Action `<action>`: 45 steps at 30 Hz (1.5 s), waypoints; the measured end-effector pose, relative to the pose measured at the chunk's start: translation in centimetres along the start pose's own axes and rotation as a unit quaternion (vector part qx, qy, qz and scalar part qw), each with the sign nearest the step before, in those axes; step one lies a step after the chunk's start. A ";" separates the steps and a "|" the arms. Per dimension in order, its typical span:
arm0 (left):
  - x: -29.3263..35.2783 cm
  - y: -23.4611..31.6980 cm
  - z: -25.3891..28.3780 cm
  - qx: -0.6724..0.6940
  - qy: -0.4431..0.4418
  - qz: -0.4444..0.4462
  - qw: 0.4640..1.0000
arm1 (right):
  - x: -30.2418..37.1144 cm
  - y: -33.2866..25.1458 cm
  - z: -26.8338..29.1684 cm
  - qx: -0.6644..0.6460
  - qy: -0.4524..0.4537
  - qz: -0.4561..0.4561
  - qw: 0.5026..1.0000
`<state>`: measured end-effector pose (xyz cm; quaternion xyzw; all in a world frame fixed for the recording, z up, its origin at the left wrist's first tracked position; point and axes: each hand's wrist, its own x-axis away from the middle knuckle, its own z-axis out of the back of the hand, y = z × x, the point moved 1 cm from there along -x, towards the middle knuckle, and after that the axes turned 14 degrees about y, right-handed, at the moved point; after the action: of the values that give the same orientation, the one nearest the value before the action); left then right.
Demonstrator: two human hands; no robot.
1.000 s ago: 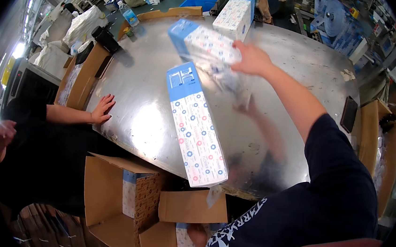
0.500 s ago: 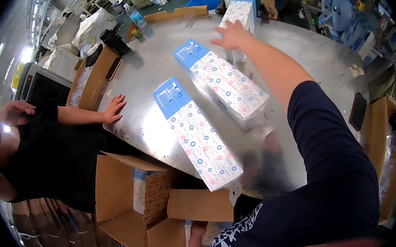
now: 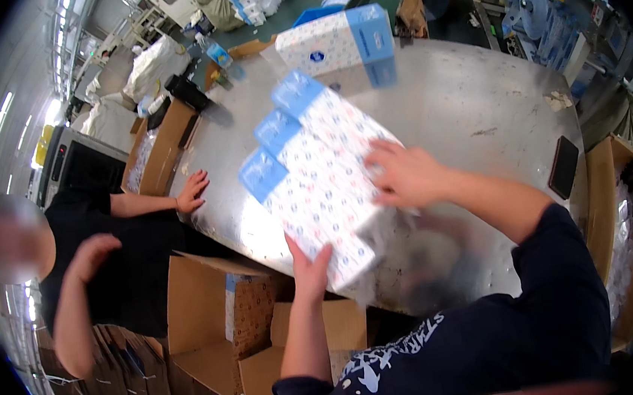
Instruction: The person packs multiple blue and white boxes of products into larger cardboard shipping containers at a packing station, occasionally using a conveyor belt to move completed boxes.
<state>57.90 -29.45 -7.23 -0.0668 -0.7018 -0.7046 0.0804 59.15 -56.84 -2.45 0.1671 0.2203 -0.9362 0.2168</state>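
Note:
Three long white packs (image 3: 322, 171) with blue ends and a small printed pattern lie side by side, at a slant, on the metal table (image 3: 473, 93). Their blue ends form a stepped line toward the far left. Against the near left pack is my left hand (image 3: 310, 273), thumb over its top and fingers along its side. From the right, my right hand (image 3: 409, 176) lies over the edge of the rightmost pack with bent fingers. Between them both hands hold the row together. Another white and blue pack (image 3: 318, 43) lies on its side at the table's far edge.
Across on the left, a person in black rests a hand (image 3: 192, 192) on the table. Open cardboard boxes (image 3: 197, 298) stand below the near left edge, packs inside one. A black phone (image 3: 563, 167) lies at right; a bottle (image 3: 215, 52) and a black cup (image 3: 187, 92) stand far left.
My right hand has come back from the far side, and a third pack now lies beside the other two. My left hand has risen from the box to the packs. The farthest pack now lies crosswise.

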 end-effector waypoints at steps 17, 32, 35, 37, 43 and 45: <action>4.9 -1.2 3.7 0.065 -0.051 0.053 0.995 | 2.6 6.4 -5.7 -0.587 -0.110 -0.372 0.711; 36.2 15.8 35.1 -0.003 0.044 -0.226 0.973 | 12.0 -27.6 -1.3 -0.537 -0.361 0.210 0.733; 37.8 3.0 40.5 -0.106 0.125 -0.059 0.985 | 14.2 -27.8 -1.6 -0.406 -0.500 0.235 0.728; 35.5 -2.1 33.7 -0.572 0.195 0.011 0.797 | 14.9 -27.8 -1.5 -0.463 -0.420 -0.005 0.781; 39.7 -12.8 29.1 -0.674 0.088 -0.030 0.733 | 15.9 -34.9 -6.5 -0.075 -0.432 0.090 0.894; 41.7 -17.9 33.0 -0.539 0.026 -0.032 0.841 | 18.0 -34.5 -7.9 -0.185 -0.482 0.107 0.850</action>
<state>12.78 2.74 -15.89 -0.0589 -0.2105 -0.9754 0.0268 29.02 -31.14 -4.74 -0.3254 0.2381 -0.8121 0.4218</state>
